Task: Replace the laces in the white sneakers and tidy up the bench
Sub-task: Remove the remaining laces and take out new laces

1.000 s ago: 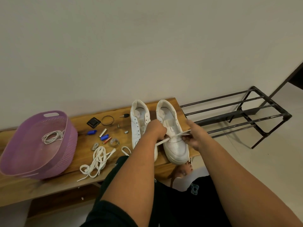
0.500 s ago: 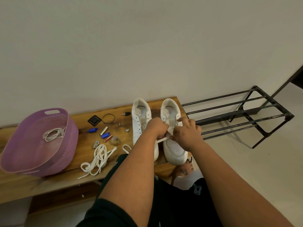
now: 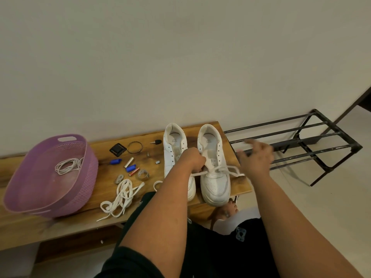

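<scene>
Two white sneakers stand side by side on the wooden bench (image 3: 84, 219), toes toward me: the left sneaker (image 3: 174, 145) and the right sneaker (image 3: 214, 183). A flat white lace (image 3: 230, 169) crosses the right sneaker's lowest eyelets. My left hand (image 3: 193, 160) is curled over the gap between the shoes and pinches the lace's left end. My right hand (image 3: 256, 159) is blurred, fingers spread, off the right sneaker's side and holding nothing. A loose pile of white laces (image 3: 122, 197) lies on the bench near me.
A purple basket (image 3: 26, 189) at the left holds a thin coiled lace (image 3: 67, 166). Small items are scattered mid-bench: a black pouch (image 3: 118, 149), a ring (image 3: 135, 147), blue pieces (image 3: 115, 161), a key (image 3: 156, 141). A black metal rack (image 3: 313, 145) stands right of the bench.
My right hand has let go at the right sneaker's eyelets and swung out to the right with fingers spread. The lace now lies looped across the shoe. My left hand stayed put.
</scene>
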